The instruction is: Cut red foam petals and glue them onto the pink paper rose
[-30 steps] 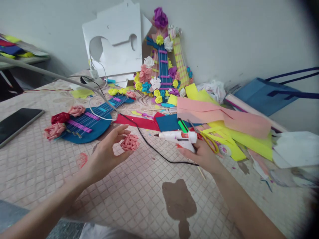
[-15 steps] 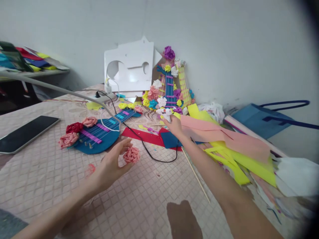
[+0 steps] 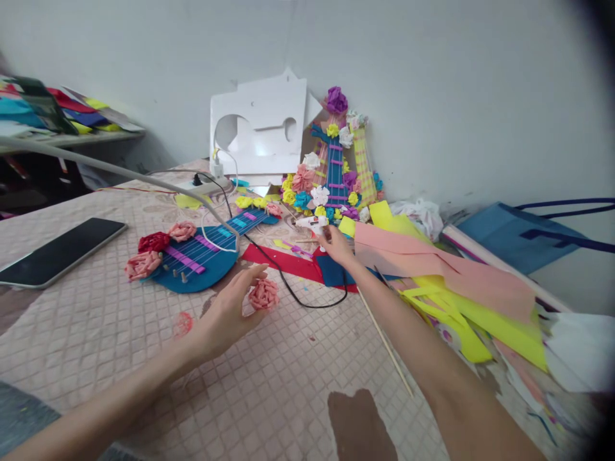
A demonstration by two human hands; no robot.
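My left hand (image 3: 235,310) pinches a pink paper rose (image 3: 264,294) between thumb and fingers, just above the quilted tabletop. Farther off, my right hand (image 3: 337,245) is closed round the handle of a white glue gun (image 3: 313,222), whose nozzle points left. Beyond my left hand lies a blue toy guitar (image 3: 211,272) with purple and light blue strips, strings and paper roses. One dark red rose (image 3: 154,242) sits between two pink ones at its left edge. A black cord (image 3: 302,305) loops between my hands.
A smartphone (image 3: 62,250) lies at left. Decorated paper guitars (image 3: 337,169) and white cut-out boards (image 3: 259,128) lean against the wall. Pink sheets (image 3: 408,253), yellow scraps (image 3: 509,333) and a thin stick (image 3: 387,342) are at right. A white cable (image 3: 115,163) crosses the left side.
The glue gun has come slightly left and lower in my right hand, away from the flowered guitars. My left hand still holds the pink rose. The whole view has shifted a little.
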